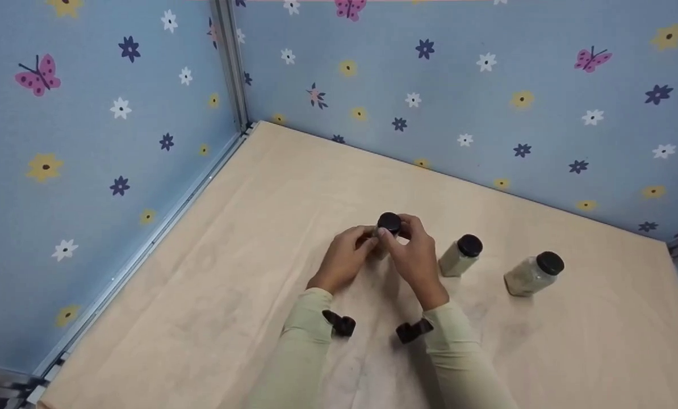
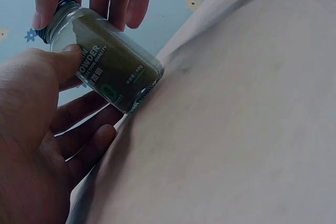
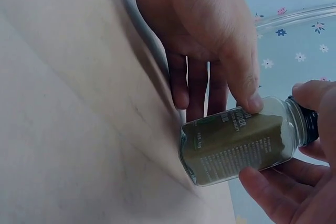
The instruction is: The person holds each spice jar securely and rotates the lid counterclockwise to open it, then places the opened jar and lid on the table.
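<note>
Both hands are around one clear glass spice jar (image 2: 118, 59) with a black screw cap (image 1: 389, 222) and brownish-green powder inside. Its label reads "POWDER". My left hand (image 1: 343, 258) holds the jar's body, its thumb across the label and its lower fingers spread beneath in the left wrist view. My right hand (image 1: 415, 255) grips the upper part, its thumb at the cap and other fingers round the far side. The jar stands roughly upright, with its base right at the cloth. In the right wrist view, small print covers another side of the jar (image 3: 236, 148).
To the right stand two similar black-capped jars, a nearer one (image 1: 461, 255) and a farther one (image 1: 534, 274). A beige cloth (image 1: 203, 307) with creases covers the table. Blue flowered panels (image 1: 447, 74) rise along the back and left edges, joined by a metal post (image 1: 231, 68).
</note>
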Tool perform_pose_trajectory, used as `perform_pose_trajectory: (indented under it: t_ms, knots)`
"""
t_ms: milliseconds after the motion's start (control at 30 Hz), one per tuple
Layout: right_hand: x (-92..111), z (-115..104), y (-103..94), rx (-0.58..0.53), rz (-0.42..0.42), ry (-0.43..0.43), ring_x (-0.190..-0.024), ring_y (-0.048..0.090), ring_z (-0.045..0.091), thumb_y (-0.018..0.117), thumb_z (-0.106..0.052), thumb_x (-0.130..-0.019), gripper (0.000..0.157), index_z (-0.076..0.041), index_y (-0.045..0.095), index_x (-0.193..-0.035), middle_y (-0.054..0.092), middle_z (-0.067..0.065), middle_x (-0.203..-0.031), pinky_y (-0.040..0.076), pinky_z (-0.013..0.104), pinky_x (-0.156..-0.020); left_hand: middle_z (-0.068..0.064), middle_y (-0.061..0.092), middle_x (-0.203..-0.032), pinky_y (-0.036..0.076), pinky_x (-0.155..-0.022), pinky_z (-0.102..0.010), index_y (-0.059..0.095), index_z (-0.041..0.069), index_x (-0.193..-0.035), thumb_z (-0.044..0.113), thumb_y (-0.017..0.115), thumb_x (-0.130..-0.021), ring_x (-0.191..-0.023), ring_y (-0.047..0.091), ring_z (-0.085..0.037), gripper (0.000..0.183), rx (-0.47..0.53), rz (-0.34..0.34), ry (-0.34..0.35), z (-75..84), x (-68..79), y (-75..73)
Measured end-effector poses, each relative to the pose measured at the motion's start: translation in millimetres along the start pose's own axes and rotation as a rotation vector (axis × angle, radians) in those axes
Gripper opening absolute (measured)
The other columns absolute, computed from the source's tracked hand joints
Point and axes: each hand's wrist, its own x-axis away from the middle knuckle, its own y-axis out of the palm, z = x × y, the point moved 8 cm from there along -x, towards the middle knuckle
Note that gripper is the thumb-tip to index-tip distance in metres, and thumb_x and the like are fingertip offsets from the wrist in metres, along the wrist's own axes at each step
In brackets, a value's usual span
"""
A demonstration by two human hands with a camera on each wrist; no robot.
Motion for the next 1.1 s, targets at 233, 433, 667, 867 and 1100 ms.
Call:
perform_pose_trajectory:
  t_ms: [233, 433, 667, 867, 1100]
  knots:
    - [0.5, 0.9, -0.2, 0.002, -0.012, -0.01, -0.108, 0.066, 0.023, 0.07, -0.037, -0.095, 0.049, -0.006, 0.06, -0.132, 0.069, 0.014, -0.12, 0.054, 0.047, -0.092, 0.008, 0.065, -0.123, 0.047, -0.098, -0.03, 0.067, 0.022, -0.129, 0.033, 0.058, -0.103, -0.113, 0.059, -0.006, 0.029, 0.005, 0.004, -0.003, -0.3, 1.1, -0.8]
    - [1.5, 0.9, 0.2, 0.029, -0.036, -0.012, -0.11, 0.065, 0.022, 0.065, -0.039, -0.098, 0.057, -0.005, 0.053, -0.143, 0.066, 0.013, -0.126, 0.057, 0.041, -0.085, 0.007, 0.064, -0.124, 0.047, -0.098, -0.03, 0.066, 0.021, -0.13, 0.032, 0.059, -0.103, -0.115, 0.058, -0.007, 0.03, 0.004, 0.003, -0.003, 1.3, 0.8, -1.6]
    - [3.9, 2.6, -0.2, 0.004, -0.032, -0.014, -0.11, 0.066, 0.023, 0.064, -0.035, -0.099, 0.049, -0.004, 0.05, -0.134, 0.067, 0.015, -0.122, 0.057, 0.042, -0.084, 0.007, 0.064, -0.124, 0.047, -0.098, -0.03, 0.065, 0.021, -0.131, 0.034, 0.058, -0.103, -0.114, 0.058, -0.006, 0.031, -0.003, -0.013, -0.012, 1.4, 1.7, 0.1]
    - [3.7, 2.8, -3.0, -0.007, -0.003, -0.002, -0.11, 0.067, 0.024, 0.066, -0.028, -0.099, 0.041, -0.003, 0.048, -0.126, 0.068, 0.017, -0.118, 0.057, 0.044, -0.084, 0.007, 0.064, -0.122, 0.048, -0.097, -0.032, 0.065, 0.022, -0.13, 0.035, 0.057, -0.103, -0.113, 0.059, -0.007, 0.031, 0.001, -0.013, -0.002, 2.5, 1.4, -0.1]
    - [3.6, 4.5, -1.4, -0.021, -0.026, 0.016, -0.113, 0.065, 0.022, 0.06, -0.026, -0.102, 0.034, -0.006, 0.051, -0.128, 0.068, 0.015, -0.122, 0.054, 0.045, -0.089, 0.007, 0.065, -0.122, 0.048, -0.097, -0.032, 0.066, 0.02, -0.13, 0.034, 0.058, -0.103, -0.112, 0.059, -0.008, 0.031, 0.001, -0.004, 0.006, 0.5, 0.4, -0.2]
